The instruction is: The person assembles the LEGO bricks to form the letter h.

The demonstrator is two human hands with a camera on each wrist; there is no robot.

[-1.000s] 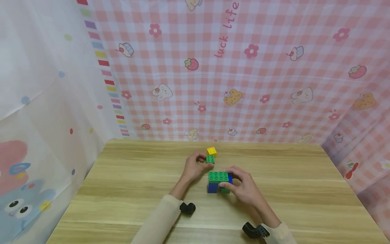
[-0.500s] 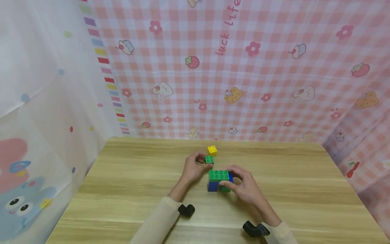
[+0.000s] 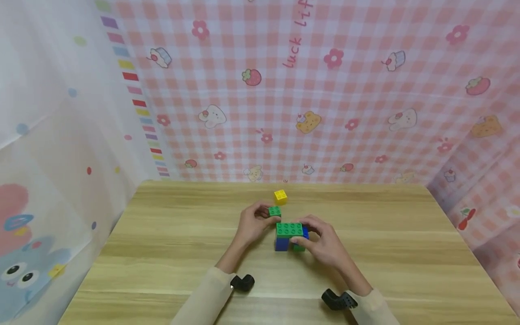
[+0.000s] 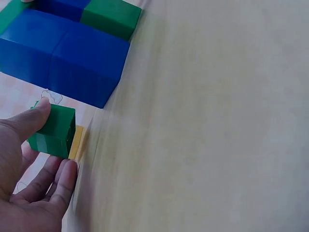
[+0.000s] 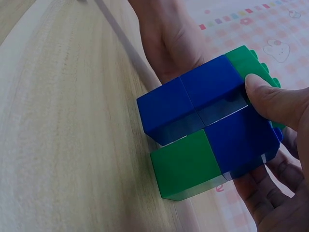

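Observation:
My left hand pinches a small green brick between thumb and fingers, a bit behind the brick build. In the left wrist view the thumb lies across one side of this brick. My right hand grips the build's right side, thumb in front and fingers behind. A long green brick tops the build. Under its left end stand two stacked blue bricks; under the right, a blue brick sits on a green one. Whether the pinched brick touches the table cannot be told.
A yellow brick lies behind the green one, near the back of the wooden table. A pink checked cloth hangs behind the table. Black wrist mounts stick out from both sleeves.
My left hand has drawn the small green brick slightly left and nearer to me, away from the yellow brick. The right hand keeps its grip on the build. The head view has shifted a little.

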